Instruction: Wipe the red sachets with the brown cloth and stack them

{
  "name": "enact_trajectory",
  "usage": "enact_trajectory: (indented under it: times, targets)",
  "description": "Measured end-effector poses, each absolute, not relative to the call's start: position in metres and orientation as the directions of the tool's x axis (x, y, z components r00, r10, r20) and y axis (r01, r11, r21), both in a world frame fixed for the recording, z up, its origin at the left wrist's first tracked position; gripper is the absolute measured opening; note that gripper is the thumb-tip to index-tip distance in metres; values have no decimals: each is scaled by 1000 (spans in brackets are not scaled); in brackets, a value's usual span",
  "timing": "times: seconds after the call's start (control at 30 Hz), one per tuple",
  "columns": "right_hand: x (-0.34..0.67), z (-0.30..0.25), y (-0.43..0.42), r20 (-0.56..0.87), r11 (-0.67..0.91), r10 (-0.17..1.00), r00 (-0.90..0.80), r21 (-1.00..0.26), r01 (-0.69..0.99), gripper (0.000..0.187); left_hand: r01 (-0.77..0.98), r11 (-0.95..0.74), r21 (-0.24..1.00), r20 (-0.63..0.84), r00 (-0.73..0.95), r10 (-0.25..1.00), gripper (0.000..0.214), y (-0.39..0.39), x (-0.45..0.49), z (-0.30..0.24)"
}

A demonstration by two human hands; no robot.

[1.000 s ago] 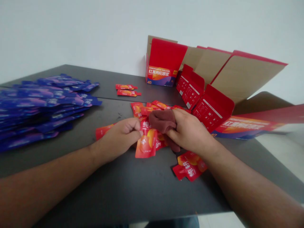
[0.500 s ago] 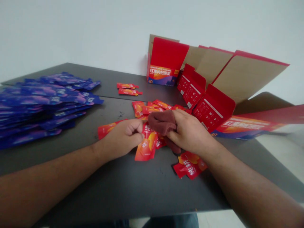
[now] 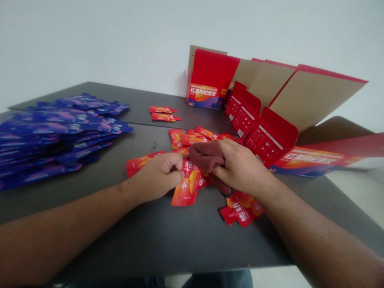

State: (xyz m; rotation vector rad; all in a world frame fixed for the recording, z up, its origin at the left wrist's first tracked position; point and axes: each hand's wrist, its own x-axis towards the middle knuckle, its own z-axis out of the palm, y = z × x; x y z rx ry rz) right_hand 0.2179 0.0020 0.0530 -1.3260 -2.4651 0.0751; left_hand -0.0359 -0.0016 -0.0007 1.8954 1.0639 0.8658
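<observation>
Between my hands a red and orange sachet (image 3: 186, 188) hangs with its printed side towards me. My left hand (image 3: 160, 174) is closed on the sachet's left edge, thumb and fingers pinched. A folded brown cloth (image 3: 207, 156) is gripped in my right hand (image 3: 240, 164) and covers the sachet's upper end. More red sachets (image 3: 177, 138) lie in a loose heap just behind my hands. One red sachet (image 3: 139, 163) is partly hidden by my left hand, and a few others (image 3: 242, 208) lie below my right wrist.
A large pile of blue sachets (image 3: 60, 136) covers the table's left side. Two red sachets (image 3: 164, 117) lie apart at the back. Open red cartons (image 3: 207, 94) with raised flaps stand at the back and right, one carton (image 3: 312, 160) near the right edge of the dark table (image 3: 168, 244).
The view has shifted very slightly. My hands, the cloth and the sachet stay almost where they were, with no grip changed.
</observation>
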Motion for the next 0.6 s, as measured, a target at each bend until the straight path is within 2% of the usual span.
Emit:
enact_trajectory:
  times: [0.13,0.23,0.37,0.5,0.6]
  targets:
    - [219,53,2,279,619,780,-560,-212,756,14,383,-320,867,147,416,897,13,-3,-36,1]
    - [219,52,2,299,579,805,-512,-215,786,15,351,-319,880,153,427,891,15,-3,-36,1]
    - [218,52,2,286,622,776,-563,-194,759,15,362,-323,874,159,416,896,14,-3,-35,0]
    - [217,53,2,285,574,809,-514,-196,795,15,371,-317,873,162,393,905,15,-4,-35,0]
    - [218,52,2,265,610,788,-556,-207,765,14,387,-341,857,174,407,897,11,-4,-35,2]
